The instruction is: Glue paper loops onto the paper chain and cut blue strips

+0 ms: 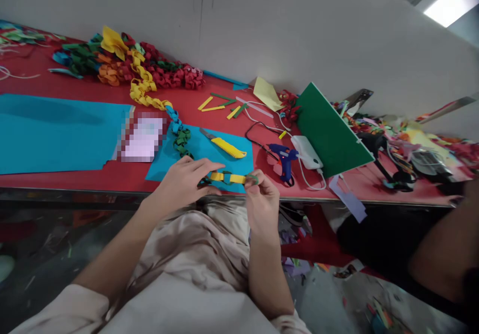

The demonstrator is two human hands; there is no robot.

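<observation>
A paper chain of yellow and green links (217,176) stretches between my hands over a blue sheet (239,147) at the table's front edge. My right hand (264,194) pinches the green strip at the chain's right end between thumb and fingertips. My left hand (189,177) lies at the other end, thumb and fingers apart around the dark green links, not closed on them. Past that hand the chain goes on in green, then blue, then yellow links (144,87) to a pile at the back. A yellow-handled cutter (228,147), blade out, rests on the blue sheet.
A blue glue gun (283,160) and white power bank (307,152) with cables lie right, before a leaning green board (333,129). Yellow and green strips (213,107) lie behind. Large blue sheets (60,134) and a blurred phone-like rectangle (144,137) are left. Another person's arm (447,249) is right.
</observation>
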